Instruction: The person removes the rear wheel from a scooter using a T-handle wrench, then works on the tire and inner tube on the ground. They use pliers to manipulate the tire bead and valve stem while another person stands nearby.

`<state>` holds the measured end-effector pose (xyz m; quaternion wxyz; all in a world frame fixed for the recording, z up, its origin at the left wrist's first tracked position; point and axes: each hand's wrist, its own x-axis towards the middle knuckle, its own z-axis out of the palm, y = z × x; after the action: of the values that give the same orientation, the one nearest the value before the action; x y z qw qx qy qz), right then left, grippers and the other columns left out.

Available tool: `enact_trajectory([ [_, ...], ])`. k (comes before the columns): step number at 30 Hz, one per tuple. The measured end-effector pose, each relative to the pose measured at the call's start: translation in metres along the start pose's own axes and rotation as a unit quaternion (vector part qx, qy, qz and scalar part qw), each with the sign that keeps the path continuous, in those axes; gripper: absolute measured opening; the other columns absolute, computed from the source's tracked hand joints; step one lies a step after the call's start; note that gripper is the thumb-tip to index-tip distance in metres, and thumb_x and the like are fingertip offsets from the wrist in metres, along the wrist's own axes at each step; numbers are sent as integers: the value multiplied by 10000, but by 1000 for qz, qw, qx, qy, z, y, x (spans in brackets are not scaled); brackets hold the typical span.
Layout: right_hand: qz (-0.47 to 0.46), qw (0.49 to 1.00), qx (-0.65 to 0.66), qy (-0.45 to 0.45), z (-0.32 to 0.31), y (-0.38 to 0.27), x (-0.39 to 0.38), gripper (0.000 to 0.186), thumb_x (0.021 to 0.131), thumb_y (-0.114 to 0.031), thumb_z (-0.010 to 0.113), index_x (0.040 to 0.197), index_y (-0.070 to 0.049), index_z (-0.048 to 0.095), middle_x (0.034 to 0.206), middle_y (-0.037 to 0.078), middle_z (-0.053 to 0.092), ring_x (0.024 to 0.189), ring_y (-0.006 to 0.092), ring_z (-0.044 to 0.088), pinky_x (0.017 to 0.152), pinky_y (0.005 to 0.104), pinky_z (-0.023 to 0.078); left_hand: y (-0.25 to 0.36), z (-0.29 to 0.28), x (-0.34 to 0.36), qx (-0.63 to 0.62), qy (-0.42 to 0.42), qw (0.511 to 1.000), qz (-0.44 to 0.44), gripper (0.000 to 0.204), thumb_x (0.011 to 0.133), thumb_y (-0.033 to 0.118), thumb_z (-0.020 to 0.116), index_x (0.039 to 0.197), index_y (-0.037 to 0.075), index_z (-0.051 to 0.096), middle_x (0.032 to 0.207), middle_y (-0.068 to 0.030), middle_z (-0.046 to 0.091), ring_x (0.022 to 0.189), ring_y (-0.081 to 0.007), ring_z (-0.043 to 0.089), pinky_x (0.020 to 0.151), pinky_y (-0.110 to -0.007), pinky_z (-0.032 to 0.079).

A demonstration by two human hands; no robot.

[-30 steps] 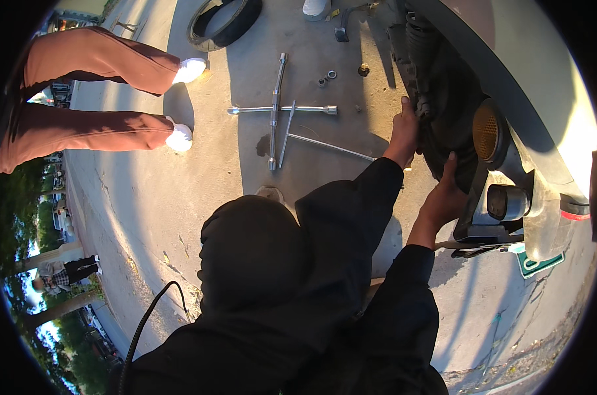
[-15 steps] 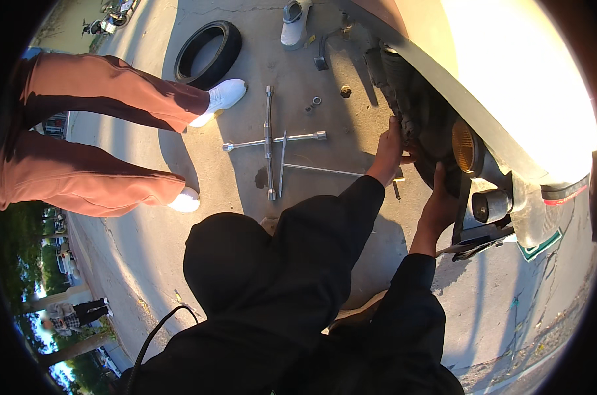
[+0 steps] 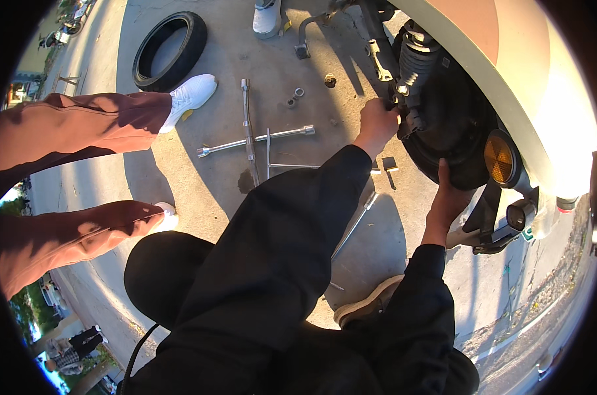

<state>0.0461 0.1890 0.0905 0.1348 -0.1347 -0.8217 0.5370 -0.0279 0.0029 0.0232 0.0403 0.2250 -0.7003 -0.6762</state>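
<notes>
My left hand (image 3: pixel 377 125) is curled closed at a small metal part beside the lower end of the shock absorber (image 3: pixel 419 62); its fingertips are partly hidden, so what they pinch cannot be made out. Lower right, my right hand (image 3: pixel 447 203) grips the lower edge of a round black wheel (image 3: pixel 453 125), thumb up on its face and fingers behind it. The wheel sits under the pale body panel (image 3: pixel 509 72) of a vehicle, beside an orange round reflector (image 3: pixel 500 158).
On the concrete lie a four-way lug wrench (image 3: pixel 249 135), a T-handle wrench (image 3: pixel 288 166), a metal rod (image 3: pixel 355 225), small metal sockets (image 3: pixel 299 92) and a loose black tyre (image 3: pixel 194 52). A person in brown trousers (image 3: pixel 87 125) stands at left. A pedal lever (image 3: pixel 302 49) juts out near the vehicle.
My left hand has gone from spread fingers against the wheel to a closed grip by the shock absorber's lower end. My right hand stays at the wheel's lower edge. The view has shifted.
</notes>
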Motion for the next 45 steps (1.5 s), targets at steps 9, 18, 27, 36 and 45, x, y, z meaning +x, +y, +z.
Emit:
enact_trajectory([
  [9,-28,999,39,-15,-6,5,1,873,820,-203,877,1497,66,395,1523,161,498,1366,261,501,1167,360,355,6,1,-9,-77,35,996,-10,258,888,163,764,1010,-62,740,840,-177,756,759,-253,747,703,-371,571],
  [18,-72,997,14,-29,-8,7,12,897,837,-265,865,1517,58,378,1542,170,474,1371,280,494,1170,355,342,15,-18,8,-105,-34,993,-34,216,882,83,762,1006,-92,743,789,-152,755,665,-181,732,639,-295,565],
  [27,-65,998,-23,3,-6,20,17,880,844,-305,854,1494,67,392,1509,192,503,1358,308,518,1166,366,375,5,-16,7,-131,-64,989,-15,224,886,90,762,1029,-82,744,787,-146,747,676,-180,724,650,-303,558],
  [36,375,880,271,-105,71,25,-76,394,997,-281,665,1319,-63,596,1190,76,668,1051,185,647,857,367,513,4,-9,5,-123,-108,976,-146,179,829,130,726,847,-45,691,793,-183,727,712,-252,724,651,-350,549],
  [45,460,710,529,-60,141,-6,-17,324,953,-346,738,1150,-103,652,1132,37,653,1105,173,601,1010,390,458,12,-45,20,54,-117,988,89,392,863,258,742,1127,-31,714,972,-236,731,936,-345,717,826,-399,550],
])
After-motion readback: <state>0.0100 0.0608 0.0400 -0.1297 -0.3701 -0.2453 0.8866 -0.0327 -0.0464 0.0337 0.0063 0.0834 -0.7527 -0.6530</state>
